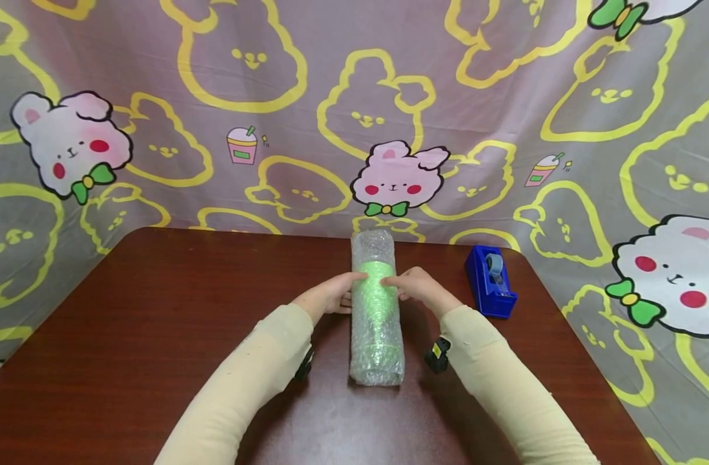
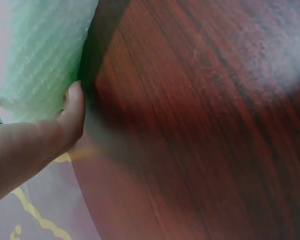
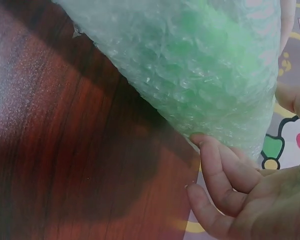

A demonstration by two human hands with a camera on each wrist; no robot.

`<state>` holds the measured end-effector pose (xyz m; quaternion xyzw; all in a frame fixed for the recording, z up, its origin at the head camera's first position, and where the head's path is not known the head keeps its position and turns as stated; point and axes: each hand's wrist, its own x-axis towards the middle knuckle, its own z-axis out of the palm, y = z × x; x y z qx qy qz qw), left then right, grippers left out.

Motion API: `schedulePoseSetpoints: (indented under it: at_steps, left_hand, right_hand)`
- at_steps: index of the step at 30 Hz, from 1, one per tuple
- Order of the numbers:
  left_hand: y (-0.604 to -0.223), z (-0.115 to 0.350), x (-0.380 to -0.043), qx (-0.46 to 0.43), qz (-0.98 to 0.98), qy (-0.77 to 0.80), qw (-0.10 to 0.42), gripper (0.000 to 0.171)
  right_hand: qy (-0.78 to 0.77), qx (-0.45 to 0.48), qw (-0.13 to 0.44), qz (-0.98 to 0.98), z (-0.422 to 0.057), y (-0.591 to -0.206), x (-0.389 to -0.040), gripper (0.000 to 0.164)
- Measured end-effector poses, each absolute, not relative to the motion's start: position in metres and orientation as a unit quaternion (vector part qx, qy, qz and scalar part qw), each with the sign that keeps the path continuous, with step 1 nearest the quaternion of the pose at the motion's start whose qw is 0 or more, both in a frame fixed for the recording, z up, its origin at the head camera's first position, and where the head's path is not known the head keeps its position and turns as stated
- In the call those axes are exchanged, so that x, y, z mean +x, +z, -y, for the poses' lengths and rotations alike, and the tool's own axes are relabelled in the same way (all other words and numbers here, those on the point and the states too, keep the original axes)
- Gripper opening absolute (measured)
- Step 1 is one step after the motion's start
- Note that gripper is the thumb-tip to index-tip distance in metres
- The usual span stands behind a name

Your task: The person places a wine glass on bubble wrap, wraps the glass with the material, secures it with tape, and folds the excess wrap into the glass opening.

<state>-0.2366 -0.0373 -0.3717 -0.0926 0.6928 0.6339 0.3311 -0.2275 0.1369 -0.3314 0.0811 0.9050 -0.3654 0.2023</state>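
A long bubble-wrapped bundle (image 1: 378,323) lies lengthwise on the table, with something bright green showing through the clear wrap. My left hand (image 1: 334,294) grips its left side, thumb on top and fingers down along the edge. From the other side my right hand (image 1: 421,287) holds it in the same way. In the left wrist view, the left fingers (image 2: 76,102) curl against the wrapped bundle (image 2: 45,55). The right wrist view has the right fingers (image 3: 217,175) bent at the bundle's lower edge (image 3: 205,75). What is inside the wrap cannot be made out.
A blue tape dispenser (image 1: 488,290) with a tape roll (image 1: 494,265) stands toward the table's right edge. Behind the dark brown wooden table (image 1: 186,310) hangs a cartoon-printed cloth (image 1: 308,129). Dark wrist cameras (image 1: 438,355) sit under the sleeves.
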Motion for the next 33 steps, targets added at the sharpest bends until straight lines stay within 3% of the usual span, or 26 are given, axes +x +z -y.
schedulePoseSetpoints:
  at_steps: [5, 12, 24, 33]
  left_hand:
    - [-0.373, 0.038, -0.238, -0.092, -0.7, 0.629, 0.326, 0.058]
    - [-0.373, 0.037, -0.24, -0.087, -0.704, 0.624, 0.327, 0.072]
    - [-0.373, 0.035, -0.243, -0.072, -0.72, 0.612, 0.32, 0.058]
    - [-0.373, 0.038, -0.244, -0.071, -0.719, 0.616, 0.313, 0.058]
  right_hand:
    - [-0.354, 0.068, 0.202, -0.911, -0.136, -0.331, -0.228, 0.038]
    - [-0.299, 0.042, 0.197, -0.933, -0.137, -0.334, -0.23, 0.057]
    - [-0.302, 0.056, 0.196, -0.931, -0.135, -0.336, -0.229, 0.049]
    - [-0.365, 0.059, 0.214, -0.904, -0.14, -0.342, -0.228, 0.04]
